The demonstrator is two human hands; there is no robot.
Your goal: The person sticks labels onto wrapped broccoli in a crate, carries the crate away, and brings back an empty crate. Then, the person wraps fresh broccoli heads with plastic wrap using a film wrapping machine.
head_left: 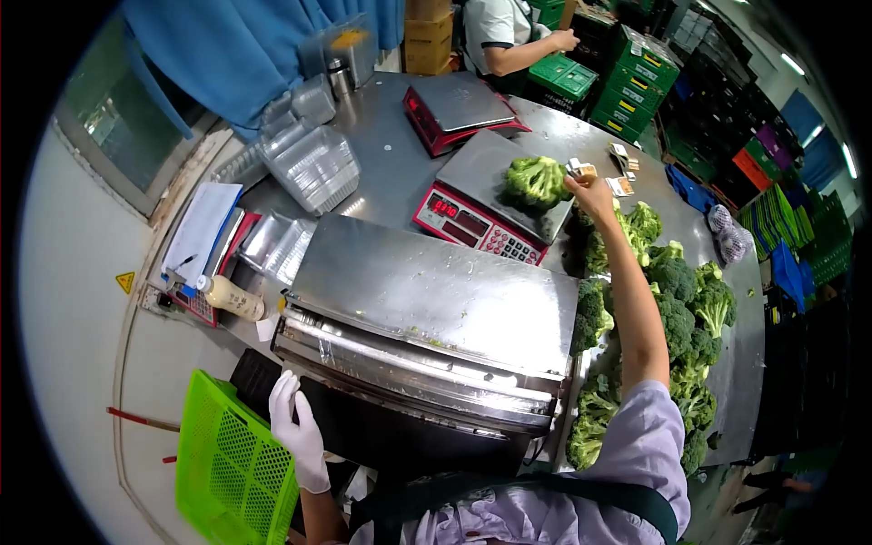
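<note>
My right hand (590,193), bare, reaches out over the scale's right side, its fingers closed at the stem end of a head of broccoli (536,183). This broccoli is at the plate of a red digital scale (490,213) with a lit red display. Small white and orange labels (620,186) lie close beyond the hand. My left hand (298,431) wears a white glove and hovers by the near left corner of a steel wrapping machine (427,300). Its fingers are stretched out, with nothing visible in them.
Broccoli heads (674,309) are heaped along the table's right side, under my right arm. A second scale (461,109) stands farther back. Clear plastic trays (313,168) and a bottle (232,298) are at the left. A green basket (232,463) sits below. Another person (509,41) stands beyond the table.
</note>
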